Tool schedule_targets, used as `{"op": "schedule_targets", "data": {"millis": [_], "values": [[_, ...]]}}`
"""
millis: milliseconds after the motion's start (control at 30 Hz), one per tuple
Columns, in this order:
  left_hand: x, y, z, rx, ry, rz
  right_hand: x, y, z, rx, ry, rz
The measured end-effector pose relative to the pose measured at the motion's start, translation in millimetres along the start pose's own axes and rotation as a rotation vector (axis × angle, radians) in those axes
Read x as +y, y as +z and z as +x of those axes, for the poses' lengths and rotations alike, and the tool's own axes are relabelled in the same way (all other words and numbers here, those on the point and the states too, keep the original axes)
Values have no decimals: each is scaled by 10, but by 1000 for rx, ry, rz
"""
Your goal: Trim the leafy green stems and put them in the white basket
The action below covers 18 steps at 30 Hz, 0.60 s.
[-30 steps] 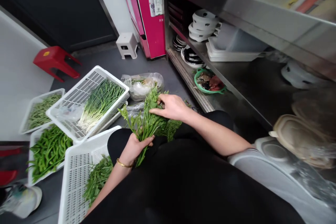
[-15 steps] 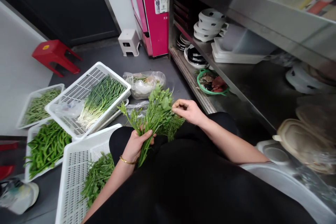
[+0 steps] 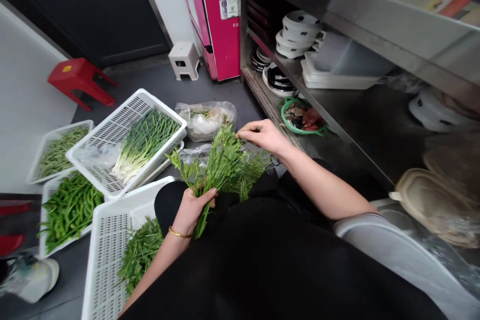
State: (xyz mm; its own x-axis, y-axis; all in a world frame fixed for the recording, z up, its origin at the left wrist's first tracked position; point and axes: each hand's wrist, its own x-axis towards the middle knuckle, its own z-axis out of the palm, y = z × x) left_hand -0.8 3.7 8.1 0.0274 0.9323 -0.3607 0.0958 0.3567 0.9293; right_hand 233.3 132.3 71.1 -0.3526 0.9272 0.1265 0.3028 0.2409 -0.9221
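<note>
My left hand (image 3: 195,207) is closed round the stems of a bunch of leafy greens (image 3: 223,155), which leans up and away from my lap. At the leafy top of the bunch is my right hand (image 3: 262,136), thumb and fingers pinched together at the edge of the leaves. What lies between those fingertips is too small to make out. Behind the bunch, a heap of thin green stems (image 3: 249,172) rests near my knees. Loose picked greens (image 3: 142,252) lie in a white perforated basket (image 3: 107,240) to the left of my left arm.
Farther left are baskets of green peppers (image 3: 73,205), green beans (image 3: 62,150) and scallions (image 3: 146,135). A plastic bag (image 3: 210,120) of vegetables sits ahead. Steel shelves (image 3: 360,125) with dishes and a green colander (image 3: 290,127) stand at the right. A shoe (image 3: 35,277) shows lower left.
My right hand has moved up and slightly left, from the right side of the leaves to their top. More of the stem heap shows. My left hand still holds the bunch.
</note>
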Motion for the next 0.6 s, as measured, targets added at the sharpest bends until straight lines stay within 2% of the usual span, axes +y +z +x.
{"op": "schedule_targets", "data": {"millis": [100,167,267,333,367,433,533,600], "values": [[-16,-20,4,43,25,77,-12,-82,-132,108,-58,-43],[-7,0,10,69,53,110,2,-119,-170,125,-32,-141],[27,55,9,85,91,125,81,-93,-110,65,80,-233],[46,79,3,85,101,136,139,-26,-55,8,95,-223],[50,81,0,83,100,142,157,16,-45,6,67,-219],[42,70,-1,74,85,145,165,108,-75,87,-46,-286],[-10,40,12,59,35,105,140,266,-213,235,-243,-576],[-55,33,26,53,2,66,129,386,-306,197,-354,-732]]}}
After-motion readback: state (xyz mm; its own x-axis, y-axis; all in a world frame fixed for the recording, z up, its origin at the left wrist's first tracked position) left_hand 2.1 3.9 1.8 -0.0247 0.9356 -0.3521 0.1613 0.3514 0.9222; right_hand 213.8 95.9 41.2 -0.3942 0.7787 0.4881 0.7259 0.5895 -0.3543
